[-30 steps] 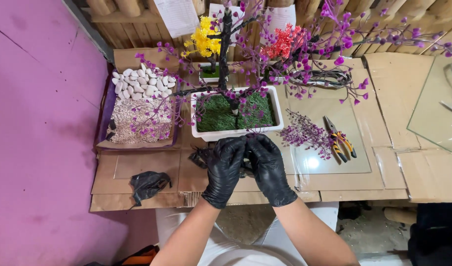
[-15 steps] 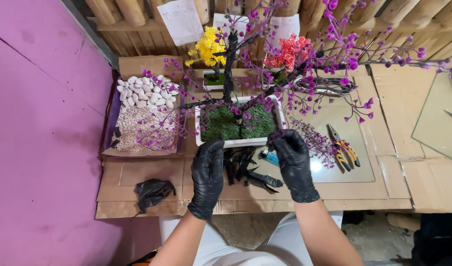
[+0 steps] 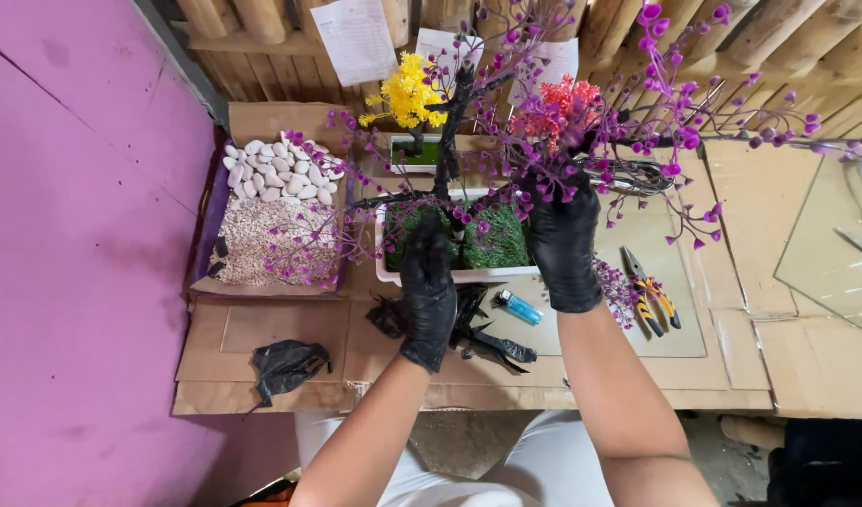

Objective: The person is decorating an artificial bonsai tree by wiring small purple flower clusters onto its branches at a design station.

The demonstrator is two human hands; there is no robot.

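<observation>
Both my hands wear black gloves. My left hand [image 3: 427,282] reaches over the front rim of a white rectangular pot [image 3: 384,268] filled with green moss, its fingertips at the base of a dark artificial tree trunk [image 3: 450,131]. My right hand [image 3: 562,239] is raised among the purple-flowered branches [image 3: 675,122] to the right of the trunk; whether it grips a branch I cannot tell. Beneath my hands on the cardboard lie black scraps [image 3: 492,338] and a blue lighter [image 3: 519,307].
A cardboard tray [image 3: 262,117] at left holds white pebbles [image 3: 276,169] and fine gravel. Pliers [image 3: 649,296] and loose purple sprigs [image 3: 614,286] lie at right. A crumpled black glove [image 3: 285,364] sits front left. Yellow [image 3: 407,91] and red [image 3: 562,103] small trees stand behind. A glass sheet [image 3: 825,253] lies far right.
Both hands left the table's front and rose to the potted tree. The left went to the trunk base, the right up into the branches. The lighter and black scraps are uncovered.
</observation>
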